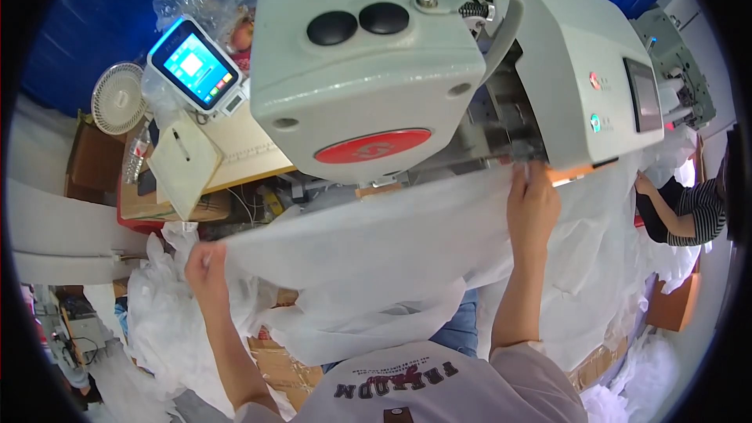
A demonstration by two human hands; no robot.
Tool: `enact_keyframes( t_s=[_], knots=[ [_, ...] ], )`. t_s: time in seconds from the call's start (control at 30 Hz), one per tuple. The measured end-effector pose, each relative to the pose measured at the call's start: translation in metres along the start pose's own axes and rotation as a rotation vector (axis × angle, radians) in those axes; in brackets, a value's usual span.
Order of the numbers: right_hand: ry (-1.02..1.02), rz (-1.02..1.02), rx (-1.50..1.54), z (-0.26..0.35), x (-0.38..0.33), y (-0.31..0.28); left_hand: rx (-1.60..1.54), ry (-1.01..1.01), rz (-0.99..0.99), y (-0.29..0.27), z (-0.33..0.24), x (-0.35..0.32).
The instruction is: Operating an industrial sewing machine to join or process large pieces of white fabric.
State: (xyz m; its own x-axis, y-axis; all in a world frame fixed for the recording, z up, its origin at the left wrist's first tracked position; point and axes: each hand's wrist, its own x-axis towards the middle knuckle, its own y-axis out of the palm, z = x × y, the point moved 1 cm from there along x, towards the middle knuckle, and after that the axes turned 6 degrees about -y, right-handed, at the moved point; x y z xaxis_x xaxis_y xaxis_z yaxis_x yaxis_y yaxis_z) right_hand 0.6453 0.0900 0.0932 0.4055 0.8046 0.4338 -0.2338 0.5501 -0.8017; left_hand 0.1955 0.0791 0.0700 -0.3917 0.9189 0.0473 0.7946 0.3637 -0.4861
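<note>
A dark pen (180, 143) lies on a pale pad (186, 176) near a clear bottle (138, 149).

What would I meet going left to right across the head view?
Round white grille, left hand, held white sheet, right hand, small dark machine screen, co-worker's striped sleeve.

Production workshop, textile type: bulky industrial machine (352, 82) just beyond the right hand (534, 207), heaps of white sheeting (160, 309) beside the left hand (207, 262), another worker (699, 211) and second machine (666, 41) right of the grip.
</note>
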Motion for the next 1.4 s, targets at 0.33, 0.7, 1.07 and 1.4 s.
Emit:
enact_keyframes(
  t_s=[0.33, 0.7, 1.07, 1.4],
  knots=[
    [-0.195, -0.237, 0.021, -0.026, 0.024, 0.014, 0.053, 0.158, 0.199, -0.006, 0.080, 0.023],
    [0.053, 0.141, 0.752, -0.072, -0.074, 0.040, -0.034, 0.468, 0.276, -0.031, 0.220, 0.072],
    [-0.196, 0.890, -0.360, -0.008, -0.159, 0.115, 0.637, 0.276, 0.159, -0.105, 0.655, 0.043],
    [-0.133, 0.610, -0.929, -0.209, -0.105, -0.113, 0.889, 0.000, -0.294, -0.187, 0.638, -0.056]
  ],
)
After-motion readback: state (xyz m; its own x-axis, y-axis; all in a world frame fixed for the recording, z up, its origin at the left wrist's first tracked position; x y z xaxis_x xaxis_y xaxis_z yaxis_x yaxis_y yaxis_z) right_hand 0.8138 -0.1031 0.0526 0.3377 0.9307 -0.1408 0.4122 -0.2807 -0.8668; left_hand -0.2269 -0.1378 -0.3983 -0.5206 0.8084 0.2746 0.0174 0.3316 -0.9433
